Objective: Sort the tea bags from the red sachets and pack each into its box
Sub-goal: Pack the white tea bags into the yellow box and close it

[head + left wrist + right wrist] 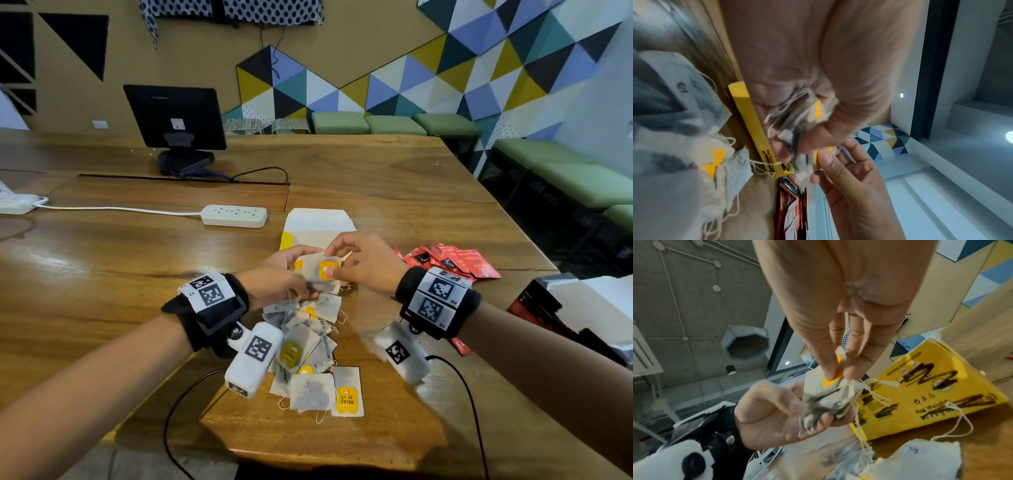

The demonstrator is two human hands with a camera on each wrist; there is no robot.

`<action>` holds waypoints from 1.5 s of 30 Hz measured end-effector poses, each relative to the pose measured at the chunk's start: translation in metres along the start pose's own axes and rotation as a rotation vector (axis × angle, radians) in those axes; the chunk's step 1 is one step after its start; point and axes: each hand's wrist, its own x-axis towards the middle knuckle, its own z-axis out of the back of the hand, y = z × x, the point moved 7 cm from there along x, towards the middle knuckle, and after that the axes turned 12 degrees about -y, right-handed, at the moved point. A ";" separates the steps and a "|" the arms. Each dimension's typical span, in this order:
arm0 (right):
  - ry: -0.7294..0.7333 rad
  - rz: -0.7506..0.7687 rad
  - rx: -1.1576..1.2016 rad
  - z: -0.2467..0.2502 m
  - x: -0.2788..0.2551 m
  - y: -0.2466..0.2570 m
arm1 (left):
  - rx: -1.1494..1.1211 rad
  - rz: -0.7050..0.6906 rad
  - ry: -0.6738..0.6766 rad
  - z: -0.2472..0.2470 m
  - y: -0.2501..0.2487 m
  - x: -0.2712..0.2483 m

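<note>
My left hand (pixel 301 277) grips a small stack of grey tea bags (pixel 320 274) with yellow tags just above the table. My right hand (pixel 337 265) pinches the top tea bag of that stack by its yellow tag (pixel 835 371), thumb and forefinger closed on it. The left wrist view has the stack (pixel 795 120) squeezed in my left fingers. Just behind the hands lies the yellow tea box (pixel 317 226), its white flap open. A loose pile of tea bags (pixel 308 353) lies under my wrists. Red sachets (pixel 455 260) lie heaped to the right.
A red and black box (pixel 534 308) with open white flaps stands at the table's right edge. A white power strip (pixel 234 216) and its cable lie behind on the left, and a monitor (pixel 174 116) stands further back. Green benches (pixel 565 171) line the wall.
</note>
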 end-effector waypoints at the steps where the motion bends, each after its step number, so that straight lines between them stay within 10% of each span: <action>1: 0.002 0.018 -0.005 -0.001 -0.001 0.001 | -0.015 0.008 0.012 -0.001 -0.001 -0.001; 21: 0.086 0.189 -0.261 -0.016 0.015 0.019 | 0.306 -0.280 -0.193 -0.008 -0.038 0.020; 26: -0.040 0.045 -0.235 -0.002 0.042 -0.004 | 0.792 -0.327 -0.412 0.042 -0.047 0.035; 31: -0.053 -0.026 -0.427 -0.004 0.056 -0.025 | 1.385 -0.323 -0.175 0.052 -0.024 0.043; 45: 0.108 0.099 -0.634 -0.047 0.068 -0.018 | 1.265 -0.609 -0.289 0.027 -0.034 0.039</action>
